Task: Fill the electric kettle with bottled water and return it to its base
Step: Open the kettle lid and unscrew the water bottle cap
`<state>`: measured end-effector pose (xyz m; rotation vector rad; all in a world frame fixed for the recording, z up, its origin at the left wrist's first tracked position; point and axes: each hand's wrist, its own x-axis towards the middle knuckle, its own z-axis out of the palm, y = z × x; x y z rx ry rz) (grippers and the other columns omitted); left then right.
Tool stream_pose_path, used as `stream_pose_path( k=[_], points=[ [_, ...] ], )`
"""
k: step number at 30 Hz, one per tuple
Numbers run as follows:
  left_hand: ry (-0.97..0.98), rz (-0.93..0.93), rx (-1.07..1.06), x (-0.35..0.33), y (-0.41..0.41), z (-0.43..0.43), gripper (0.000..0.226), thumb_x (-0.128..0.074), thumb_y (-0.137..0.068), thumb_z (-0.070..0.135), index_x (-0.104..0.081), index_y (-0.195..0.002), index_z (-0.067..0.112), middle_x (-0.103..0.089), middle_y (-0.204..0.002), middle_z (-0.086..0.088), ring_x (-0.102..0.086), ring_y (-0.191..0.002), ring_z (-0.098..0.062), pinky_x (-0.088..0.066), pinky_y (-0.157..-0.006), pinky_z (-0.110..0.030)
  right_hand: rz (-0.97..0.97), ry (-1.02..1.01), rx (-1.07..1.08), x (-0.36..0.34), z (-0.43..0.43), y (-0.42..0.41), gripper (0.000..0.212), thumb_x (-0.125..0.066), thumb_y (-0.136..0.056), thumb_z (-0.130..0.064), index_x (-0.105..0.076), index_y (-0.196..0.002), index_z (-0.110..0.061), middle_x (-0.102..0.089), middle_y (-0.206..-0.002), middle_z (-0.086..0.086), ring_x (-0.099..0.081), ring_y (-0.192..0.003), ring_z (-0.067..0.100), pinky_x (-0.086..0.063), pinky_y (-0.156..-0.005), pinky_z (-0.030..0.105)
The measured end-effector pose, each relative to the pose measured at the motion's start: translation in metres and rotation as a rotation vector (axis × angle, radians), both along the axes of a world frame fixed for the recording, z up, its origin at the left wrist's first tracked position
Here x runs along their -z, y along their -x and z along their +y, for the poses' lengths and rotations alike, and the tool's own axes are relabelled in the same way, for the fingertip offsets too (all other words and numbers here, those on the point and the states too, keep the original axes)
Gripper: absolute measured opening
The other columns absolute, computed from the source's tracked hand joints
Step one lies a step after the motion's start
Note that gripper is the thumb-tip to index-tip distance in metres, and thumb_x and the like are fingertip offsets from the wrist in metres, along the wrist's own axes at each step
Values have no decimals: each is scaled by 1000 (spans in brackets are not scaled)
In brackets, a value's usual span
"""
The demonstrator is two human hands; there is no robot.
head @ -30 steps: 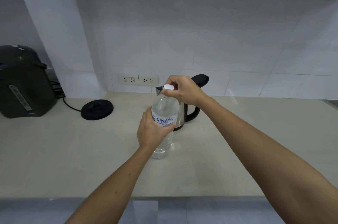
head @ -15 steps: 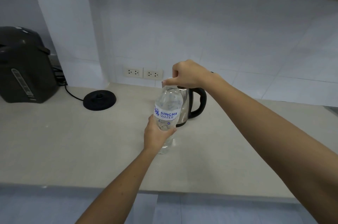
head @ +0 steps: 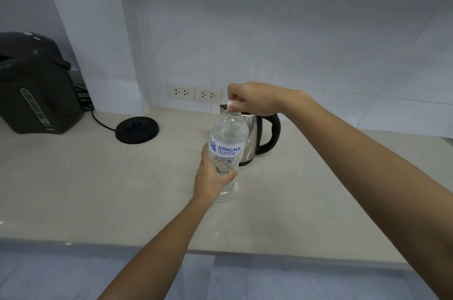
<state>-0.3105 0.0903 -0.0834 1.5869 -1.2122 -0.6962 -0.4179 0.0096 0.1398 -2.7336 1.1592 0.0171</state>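
Beige countertop (head: 73, 189) is carrying a clear water bottle (head: 226, 147) with a blue-and-white label, standing upright. Left hand (head: 212, 178) is wrapping its lower body; right hand (head: 255, 100) is pinching the white cap (head: 231, 104). Just behind the bottle, partly hidden by it, a steel kettle (head: 255, 138) is sitting. Left of the bottle, well apart, the black base (head: 137, 130) is lying, with a dark water dispenser (head: 36, 84) beyond it.
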Motion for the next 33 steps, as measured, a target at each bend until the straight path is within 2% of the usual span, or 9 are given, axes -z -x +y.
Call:
stream_pose_path(
  k=[2, 5, 8, 10, 17, 22, 26, 30, 33],
  points=[
    [43, 6, -6, -3, 2, 6, 113, -87, -62, 29, -12, -147, 34, -39, -146, 9, -44, -129, -11, -40, -100, -27, 24, -9, -13, -1, 0, 0, 17, -52, -95, -34, -45, -95, -18, -56, -90, 1, -50, -80, 21, -39, -67, 33],
    [93, -39, 7, -8, 0, 11, 121, -89, -61, 30, -5, -148, 35, -30, -153, 7, -37, -135, -11, -36, -102, -25, 62, -19, -23, -4, 0, 0, 13, -50, -96, -31, -46, -99, -19, -58, -97, 2, -52, -87, 23, -41, -74, 36],
    [127, -141, 29, -14, -5, 10, 119, -87, -65, 25, -3, -150, 33, -28, -153, 6, -37, -136, -11, -33, -98, -19, 93, -15, -41, -6, 2, -1, 13, -49, -96, -27, -48, -105, -17, -57, -100, 3, -51, -90, 24, -42, -77, 38],
    [124, -174, 46, -16, -6, 9, 120, -86, -67, 23, 0, -150, 35, -28, -154, 6, -37, -136, -13, -34, -99, -20, 110, 5, -57, -7, 4, -2, 16, -49, -97, -24, -49, -110, -15, -56, -102, 2, -51, -91, 24, -40, -77, 37],
    [109, -166, 40, -17, -4, 10, 119, -84, -70, 20, 3, -150, 37, -31, -151, 6, -39, -134, -12, -33, -94, -16, 191, 97, -137, -12, 8, -1, 22, -50, -97, -13, -48, -119, -15, -53, -111, -1, -47, -95, 20, -41, -82, 36],
    [102, -184, 51, -18, -6, 9, 120, -84, -70, 22, 4, -150, 37, -33, -150, 6, -40, -133, -12, -33, -94, -16, 197, 106, -137, -14, 7, 5, 27, -46, -97, -7, -48, -118, -24, -51, -105, -8, -46, -84, 15, -36, -69, 30],
    [92, -202, 63, -18, -9, 10, 119, -83, -71, 23, 4, -150, 37, -33, -151, 6, -42, -132, -13, -36, -95, -19, 198, 126, -172, -14, 9, 6, 47, -39, -90, 9, -50, -115, -29, -47, -105, -11, -50, -84, 15, -37, -66, 27],
    [81, -179, 63, -19, -9, 11, 118, -82, -72, 23, 5, -150, 38, -35, -149, 8, -46, -128, -11, -36, -88, -15, 102, -4, -79, -18, 17, 10, 49, -46, -90, -2, -46, -124, -37, -54, -116, -16, -56, -98, 15, -42, -80, 30],
    [73, -177, 66, -20, -9, 12, 118, -82, -73, 22, 6, -149, 39, -36, -148, 8, -46, -126, -10, -36, -88, -15, 92, -24, -29, -17, 21, 7, 51, -56, -92, -25, -34, -136, -39, -47, -137, 0, -54, -105, 20, -41, -88, 33]
  ],
)
